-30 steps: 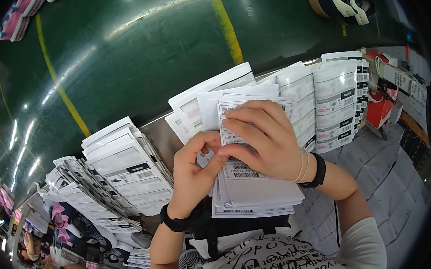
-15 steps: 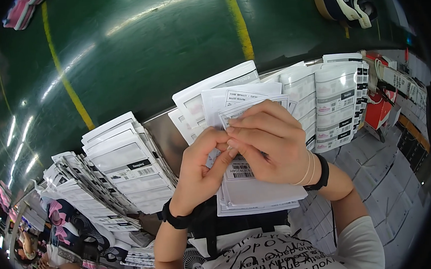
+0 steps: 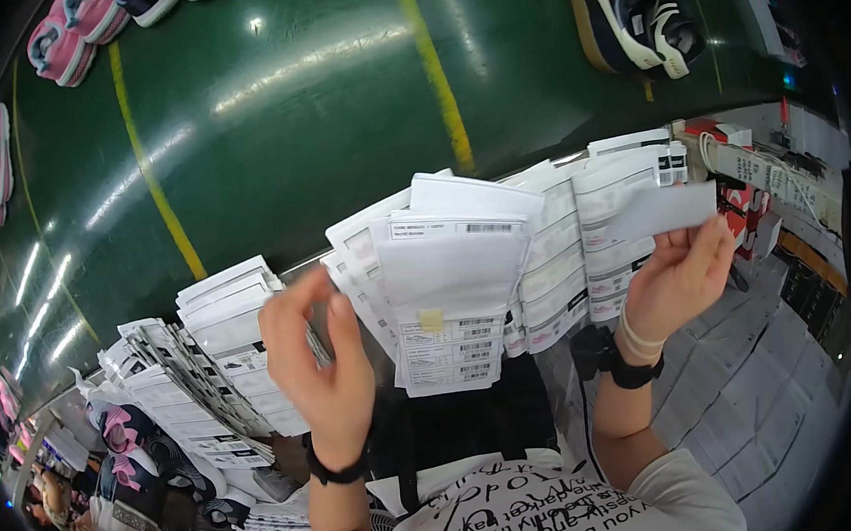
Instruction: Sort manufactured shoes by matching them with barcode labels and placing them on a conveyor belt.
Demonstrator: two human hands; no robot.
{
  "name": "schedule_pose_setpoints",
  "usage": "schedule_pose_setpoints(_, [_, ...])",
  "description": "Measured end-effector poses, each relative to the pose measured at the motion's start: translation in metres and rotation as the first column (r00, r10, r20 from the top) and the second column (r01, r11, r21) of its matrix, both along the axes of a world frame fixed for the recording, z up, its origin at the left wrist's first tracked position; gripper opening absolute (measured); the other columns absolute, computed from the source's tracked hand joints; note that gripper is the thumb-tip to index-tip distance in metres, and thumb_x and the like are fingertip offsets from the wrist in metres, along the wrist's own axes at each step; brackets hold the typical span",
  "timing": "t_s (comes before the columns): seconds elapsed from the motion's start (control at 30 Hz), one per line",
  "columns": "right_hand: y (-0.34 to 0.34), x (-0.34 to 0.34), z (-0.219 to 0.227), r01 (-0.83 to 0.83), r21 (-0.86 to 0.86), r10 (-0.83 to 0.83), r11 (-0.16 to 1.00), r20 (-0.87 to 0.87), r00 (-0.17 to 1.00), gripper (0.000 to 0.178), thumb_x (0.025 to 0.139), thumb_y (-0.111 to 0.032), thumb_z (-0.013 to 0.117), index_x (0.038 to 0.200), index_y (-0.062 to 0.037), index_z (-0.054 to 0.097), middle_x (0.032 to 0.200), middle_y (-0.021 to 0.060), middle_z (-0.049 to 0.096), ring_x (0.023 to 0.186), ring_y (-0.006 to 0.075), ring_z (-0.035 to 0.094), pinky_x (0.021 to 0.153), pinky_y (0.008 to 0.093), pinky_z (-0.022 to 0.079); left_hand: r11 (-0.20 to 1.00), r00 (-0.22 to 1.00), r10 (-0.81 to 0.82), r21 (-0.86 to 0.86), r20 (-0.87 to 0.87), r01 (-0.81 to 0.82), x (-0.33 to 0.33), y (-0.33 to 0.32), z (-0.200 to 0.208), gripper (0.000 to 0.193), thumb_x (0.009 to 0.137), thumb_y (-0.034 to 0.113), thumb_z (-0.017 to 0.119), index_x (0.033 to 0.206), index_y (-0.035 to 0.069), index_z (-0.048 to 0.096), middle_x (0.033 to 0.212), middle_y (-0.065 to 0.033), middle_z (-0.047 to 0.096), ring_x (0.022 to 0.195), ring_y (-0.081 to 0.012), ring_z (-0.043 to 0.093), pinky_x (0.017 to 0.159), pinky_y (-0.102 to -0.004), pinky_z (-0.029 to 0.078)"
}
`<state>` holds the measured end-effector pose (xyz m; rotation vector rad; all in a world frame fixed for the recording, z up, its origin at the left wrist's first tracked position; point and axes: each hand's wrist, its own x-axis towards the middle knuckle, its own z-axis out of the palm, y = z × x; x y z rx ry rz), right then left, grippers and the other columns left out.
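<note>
Right hand [image 3: 678, 282] pinches slip [image 3: 676, 208], right of middle stack [image 3: 451, 276]; left hand [image 3: 324, 371], left of middle stack, fingers spread, seemingly empty. Probably best: light edge pinch, slip flat, uncreased.

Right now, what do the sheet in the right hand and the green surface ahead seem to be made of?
The white sheet in the right hand looks like matte paper or thin card: flat, straight-edged, without shine. The green surface seems smooth and glossy, with light streaks reflected in it; it could be plastic or rubber, I can't tell which.
</note>
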<state>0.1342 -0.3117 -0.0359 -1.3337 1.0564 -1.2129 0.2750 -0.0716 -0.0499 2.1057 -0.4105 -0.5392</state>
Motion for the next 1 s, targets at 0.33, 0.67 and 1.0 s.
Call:
schedule_pose_setpoints(0.33, [0.032, 0.001, 0.076, -0.794, -0.139, 0.54, 0.592, -0.663, 0.519, 0.055, 0.082, -0.034, 0.075, 0.12, 0.0025, 0.06, 0.123, 0.0231, 0.062, 0.117, 0.0346, 0.059, 0.102, 0.0459, 0.041, 0.8, 0.512, -0.326, -0.52, -0.795, -0.3, -0.035, -0.032, 0.073, 0.093, 0.095, 0.071, 0.021, 0.128, -0.01, 0.055, 0.133, -0.0215, 0.055, 0.132, -0.0305, 0.044, 0.111, -0.0421, 0.03])
schedule_pose_setpoints(0.67, [-0.057, -0.012, 0.103, -0.696, 0.329, 0.749, 0.638, -0.057, 0.66, 0.015, 0.08, 0.004, 0.069, 0.093, 0.0022, 0.062, 0.085, 0.0107, 0.064, 0.084, 0.0205, 0.059, 0.087, 0.0357, 0.045, 0.831, 0.531, -0.384, -0.533, -0.756, -0.157, -0.039, -0.087, 0.104, 0.119, 0.085, 0.082, 0.003, 0.12, -0.019, 0.055, 0.133, -0.0235, 0.05, 0.119, -0.0317, 0.052, 0.103, -0.0395, 0.04])
schedule_pose_setpoints(1.0, [-0.183, -0.003, 0.03, -0.028, -0.044, 0.026, 0.999, -0.037, 0.999, 0.02, 0.1, -0.015, 0.054, 0.112, 0.0, 0.049, 0.102, 0.0058, 0.058, 0.091, 0.0077, 0.053, 0.077, 0.024, 0.043, 0.968, 0.99, -0.123, 0.21, -0.068, 0.135, -0.067, -0.105, 0.063, 0.094, 0.082, 0.042, 0.072, 0.15, -0.004, 0.024, 0.148, -0.0303, 0.033, 0.137, -0.0464, 0.032, 0.111, -0.0517, 0.028])
